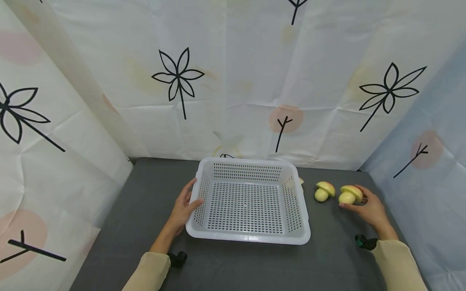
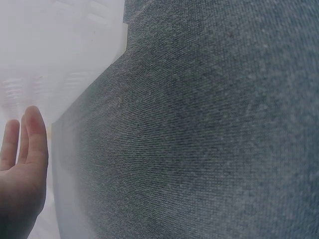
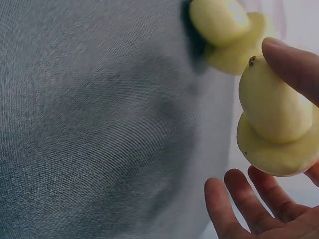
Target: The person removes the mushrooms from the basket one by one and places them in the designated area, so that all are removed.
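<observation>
A white plastic basket (image 1: 247, 238) with slotted walls and floor stands on the table with nothing in it. My left hand (image 1: 183, 208) holds its left side, thumb over the rim and fingers along the outer wall; the left wrist view shows those fingers (image 2: 35, 139) nearly straight. Off to the right, my right hand (image 1: 371, 208) pinches a yellow mushroom (image 1: 347, 197) between thumb and fingers. Close up in the right wrist view, this mushroom (image 3: 276, 107) has its stem end by the thumb. A second yellow mushroom (image 1: 322, 195) lies just left of it.
Behind the basket's right rim a small yellow piece (image 1: 301, 180) peeks out, mostly hidden. Grey cloth covers the table (image 1: 255, 266). Patterned white curtains (image 1: 233, 81) hang along the back and both sides, close to the table's edges.
</observation>
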Motion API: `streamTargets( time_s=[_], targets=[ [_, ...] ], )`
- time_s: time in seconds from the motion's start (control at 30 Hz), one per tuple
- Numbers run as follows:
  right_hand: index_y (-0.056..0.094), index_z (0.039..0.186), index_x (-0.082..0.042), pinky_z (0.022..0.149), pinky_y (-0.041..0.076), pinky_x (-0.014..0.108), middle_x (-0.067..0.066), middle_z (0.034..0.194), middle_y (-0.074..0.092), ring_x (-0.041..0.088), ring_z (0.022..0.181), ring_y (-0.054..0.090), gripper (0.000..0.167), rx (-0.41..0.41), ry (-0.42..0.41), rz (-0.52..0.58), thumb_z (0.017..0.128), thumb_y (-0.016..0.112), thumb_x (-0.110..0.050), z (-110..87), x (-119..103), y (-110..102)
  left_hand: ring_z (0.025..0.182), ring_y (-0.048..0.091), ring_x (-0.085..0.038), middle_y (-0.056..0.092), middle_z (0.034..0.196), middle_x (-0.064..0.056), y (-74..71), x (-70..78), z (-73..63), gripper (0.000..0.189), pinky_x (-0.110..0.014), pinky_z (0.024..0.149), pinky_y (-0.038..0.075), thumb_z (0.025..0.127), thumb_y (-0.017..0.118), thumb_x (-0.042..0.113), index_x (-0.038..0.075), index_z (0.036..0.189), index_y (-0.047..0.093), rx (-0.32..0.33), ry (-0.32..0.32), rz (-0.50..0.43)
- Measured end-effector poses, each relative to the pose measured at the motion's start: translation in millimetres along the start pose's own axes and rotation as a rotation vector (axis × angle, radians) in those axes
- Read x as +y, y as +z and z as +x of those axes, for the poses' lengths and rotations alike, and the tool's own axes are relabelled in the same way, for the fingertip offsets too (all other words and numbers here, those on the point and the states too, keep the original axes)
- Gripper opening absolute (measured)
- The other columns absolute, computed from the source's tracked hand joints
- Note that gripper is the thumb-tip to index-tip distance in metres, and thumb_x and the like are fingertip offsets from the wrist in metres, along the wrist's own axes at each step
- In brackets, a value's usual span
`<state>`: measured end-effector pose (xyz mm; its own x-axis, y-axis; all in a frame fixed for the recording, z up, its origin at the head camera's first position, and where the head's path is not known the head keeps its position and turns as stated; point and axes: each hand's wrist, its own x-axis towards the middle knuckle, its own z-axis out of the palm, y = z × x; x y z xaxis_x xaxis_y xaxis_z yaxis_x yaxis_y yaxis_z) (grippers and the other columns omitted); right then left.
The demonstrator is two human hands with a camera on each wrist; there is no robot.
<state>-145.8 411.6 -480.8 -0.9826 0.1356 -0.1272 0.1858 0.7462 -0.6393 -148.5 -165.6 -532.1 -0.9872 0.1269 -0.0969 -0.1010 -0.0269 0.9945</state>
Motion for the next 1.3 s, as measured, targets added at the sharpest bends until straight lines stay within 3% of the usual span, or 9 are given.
streamTargets(
  time_s=[0.23,1.3],
  targets=[
    [0.011,0.158,0.009,0.088,0.042,0.066,0.045,0.141,0.033,0.058,0.121,0.042,0.105,-0.040,0.061,0.001,0.092,0.075,-0.042,10.3,10,3,0.121,0.056,-0.050,0.049,0.144,-0.024,-0.4,-0.3,0.3,0.077,-0.060,0.088,0.053,0.099,0.067,0.010,0.029,0.161,0.025,-0.001,0.006,0.002],
    [0.010,0.158,0.006,0.094,0.034,0.069,0.044,0.147,0.026,0.060,0.123,0.036,0.100,-0.016,0.084,0.010,0.093,0.075,-0.033,29.4,32,14,0.119,0.058,-0.050,0.051,0.142,-0.024,0.6,0.3,-0.5,0.077,-0.054,0.086,0.056,0.099,0.066,0.009,0.029,0.161,0.025,0.008,0.018,0.014]
  ],
)
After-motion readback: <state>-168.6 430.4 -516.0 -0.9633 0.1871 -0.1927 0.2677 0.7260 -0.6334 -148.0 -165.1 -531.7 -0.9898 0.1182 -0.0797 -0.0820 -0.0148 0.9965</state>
